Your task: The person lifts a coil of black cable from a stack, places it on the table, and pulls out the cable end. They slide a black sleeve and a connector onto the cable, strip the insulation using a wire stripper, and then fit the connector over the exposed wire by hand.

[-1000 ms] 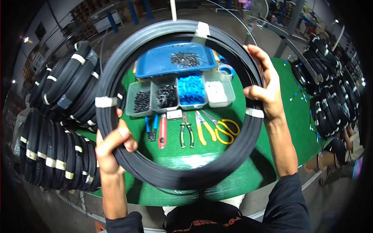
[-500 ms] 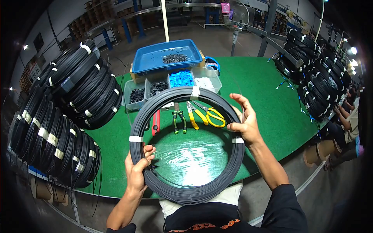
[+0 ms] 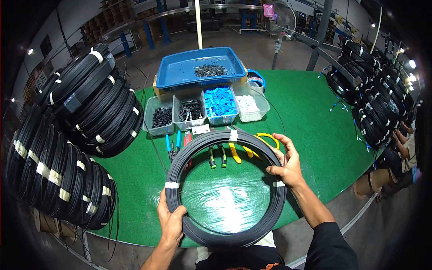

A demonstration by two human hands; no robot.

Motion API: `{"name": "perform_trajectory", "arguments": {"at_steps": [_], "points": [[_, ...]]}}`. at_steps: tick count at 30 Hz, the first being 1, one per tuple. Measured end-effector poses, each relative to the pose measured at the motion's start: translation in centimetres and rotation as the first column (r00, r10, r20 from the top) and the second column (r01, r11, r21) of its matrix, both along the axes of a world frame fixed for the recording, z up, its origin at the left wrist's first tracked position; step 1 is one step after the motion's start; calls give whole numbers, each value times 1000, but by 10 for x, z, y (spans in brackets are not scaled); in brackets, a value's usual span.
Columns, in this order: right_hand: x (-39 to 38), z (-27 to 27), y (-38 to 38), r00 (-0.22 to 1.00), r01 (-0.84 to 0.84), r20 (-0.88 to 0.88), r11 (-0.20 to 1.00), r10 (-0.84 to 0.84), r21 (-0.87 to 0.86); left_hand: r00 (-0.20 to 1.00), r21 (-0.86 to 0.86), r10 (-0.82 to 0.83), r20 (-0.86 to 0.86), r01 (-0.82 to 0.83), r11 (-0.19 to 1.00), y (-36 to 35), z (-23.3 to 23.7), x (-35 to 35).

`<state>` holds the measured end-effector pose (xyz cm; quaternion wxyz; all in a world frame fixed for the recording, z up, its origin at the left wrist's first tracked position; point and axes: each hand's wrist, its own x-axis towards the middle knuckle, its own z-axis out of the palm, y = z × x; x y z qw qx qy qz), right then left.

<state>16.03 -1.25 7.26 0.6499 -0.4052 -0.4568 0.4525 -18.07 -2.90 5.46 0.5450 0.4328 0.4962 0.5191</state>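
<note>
A round coil of black cable [image 3: 204, 236], bound with white tape strips, lies low over the near part of the green table [image 3: 315, 121]. My left hand [image 3: 172, 221] grips its lower left side. My right hand [image 3: 286, 165] grips its right side, fingers curled over the rim. Through the coil's opening I see a sheet of clear plastic film [image 3: 225, 202] on the mat. Just beyond the coil lie hand tools: green-handled pliers [image 3: 217, 155], yellow scissors [image 3: 265, 137], yellow cutters [image 3: 234, 152], blue-handled pliers [image 3: 172, 146].
Four clear bins [image 3: 207, 110] of small black, blue and white parts and a blue tray [image 3: 180, 72] stand behind the tools. Stacks of taped black coils [image 3: 90, 108] fill the left side, more coils [image 3: 373, 103] hang at the right. Another person sits at far right.
The coil has come down from in front of my face toward the table's near edge. Both hands kept hold of it and moved lower and closer to me.
</note>
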Motion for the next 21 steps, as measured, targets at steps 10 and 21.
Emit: {"name": "perform_trajectory", "arguments": {"at_steps": [10,21], "points": [[0,-22,19,999,-17,-41,994,13,-107,999,-120,33,0,-33,992,8,-7,5],[0,-32,18,997,72,16,995,-71,-62,956,-37,13,-293,-25,999,9,-17,1]]}}
